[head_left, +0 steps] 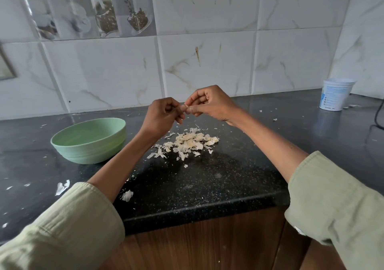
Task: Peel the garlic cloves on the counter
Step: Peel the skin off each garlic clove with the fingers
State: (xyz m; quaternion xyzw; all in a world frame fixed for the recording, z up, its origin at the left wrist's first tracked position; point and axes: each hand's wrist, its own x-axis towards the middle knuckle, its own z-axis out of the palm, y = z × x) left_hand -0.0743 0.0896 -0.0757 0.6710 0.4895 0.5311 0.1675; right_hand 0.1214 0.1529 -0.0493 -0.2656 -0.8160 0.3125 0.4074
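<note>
Green comes first: a pale green bowl [89, 140] sits on the black speckled surface [207, 178], well to the left of the peel pile [187, 143], and its inside can't be seen from this angle. Just in front of the bowl, toward the near edge, a couple of loose white skin scraps [62, 187] lie on the stone. Moving right, the left hand [164, 114] is raised above the pile and a touch behind it, fingers curled in, thumb and fingertips pinching a small pale garlic clove [185, 106]. And right against it, the right hand [209, 103] meets it fingertip to fingertip, fingers bent, gripping the same clove from the other side. The clove is mostly hidden between the two sets of fingers, only a sliver showing, held up in the air directly over the pile. The pile itself is a scatter of papery cream skins, with what may be a few cloves mixed in at its right end; hard to say for sure. Olive-green sleeves [332, 203] are pushed up on both forearms. Far to the right of the pile, back by the marbled wall tiles [207, 62], stands a white plastic tub [336, 94] with blue print, a few more flakes lying near it.
</note>
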